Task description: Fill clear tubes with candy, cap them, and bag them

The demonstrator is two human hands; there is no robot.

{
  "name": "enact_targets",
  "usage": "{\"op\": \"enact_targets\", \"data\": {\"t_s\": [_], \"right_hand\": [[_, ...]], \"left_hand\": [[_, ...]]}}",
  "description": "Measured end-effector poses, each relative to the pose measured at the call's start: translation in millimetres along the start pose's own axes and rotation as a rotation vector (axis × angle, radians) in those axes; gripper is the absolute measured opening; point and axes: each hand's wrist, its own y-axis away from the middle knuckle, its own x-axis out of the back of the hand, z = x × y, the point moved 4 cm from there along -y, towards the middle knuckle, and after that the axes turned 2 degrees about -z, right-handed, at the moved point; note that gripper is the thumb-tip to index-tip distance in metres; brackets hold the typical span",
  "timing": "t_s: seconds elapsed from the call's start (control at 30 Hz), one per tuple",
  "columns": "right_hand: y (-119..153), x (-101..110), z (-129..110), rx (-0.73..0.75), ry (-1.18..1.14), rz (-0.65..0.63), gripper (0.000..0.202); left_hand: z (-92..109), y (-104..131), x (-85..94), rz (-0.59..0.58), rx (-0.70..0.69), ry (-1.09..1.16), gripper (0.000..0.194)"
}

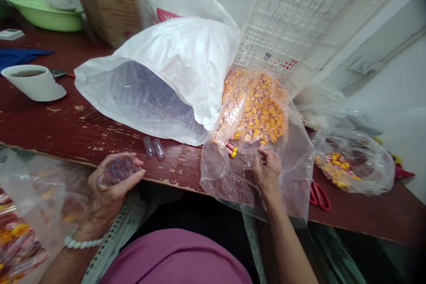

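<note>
My left hand (115,182) is curled around several small clear plastic tubes (120,169), just off the table's front edge. Two more clear tubes (153,147) lie on the table beside it. My right hand (268,166) is at the mouth of a clear plastic bag (219,177), its fingers bent together; whether they hold anything is hidden. Many small yellow-orange and pink pieces (262,111) fill the back of that bag. One red-and-yellow piece (232,150) lies apart near the bag's front. A white sack (186,62) opens toward me with many clear tubes (149,93) inside.
A white plastic crate (286,22) leans behind the bag. To the right are red scissors (320,196) and another clear bag (372,164) with similar pieces. At left stand a white cup (36,82) of dark liquid, a green basin (49,15) and a cardboard box (106,4).
</note>
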Motion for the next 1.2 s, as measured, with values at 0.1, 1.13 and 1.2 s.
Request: {"op": "enact_targets", "data": {"t_s": [0.1,1.13,1.2], "right_hand": [[5.7,-17.0,-21.6,0.109,-0.038,-0.144,0.021],[54.6,24.0,-155.3,0.41,-0.466,-0.431,0.045],[60.4,20.8,-156.3,0.438,-0.428,-0.407,0.049]], "left_hand": [[2.4,11.2,-15.6,-0.122,0.06,0.062,0.044],[27.1,66.8,-103.0,-0.889,0.002,-0.108,0.026],[22.6,68.0,-106.4,-0.867,0.05,-0.076,0.025]]}}
